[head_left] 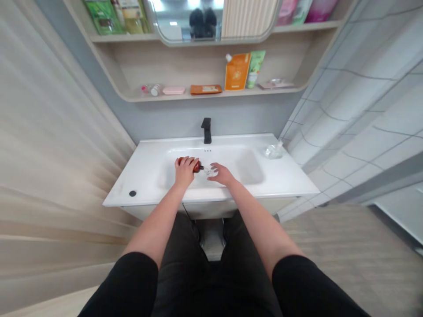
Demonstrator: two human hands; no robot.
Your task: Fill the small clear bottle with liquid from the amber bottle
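Note:
My left hand [185,171] is wrapped round a reddish-brown bottle [197,166] over the sink basin [247,165]. The bottle lies nearly on its side, its dark neck pointing right. Close to that neck is a small clear container [208,171], held in the curled fingers of my right hand [220,174]. Its exact shape is hard to make out. Whether neck and container touch, I cannot tell.
Behind the basin stands a black faucet [207,131]. A clear pump bottle [274,151] is on the right of the counter, a black disc [132,193] on the left. Above, the shelf [145,97] holds an orange pouch [237,71], a green tube [255,69] and small items.

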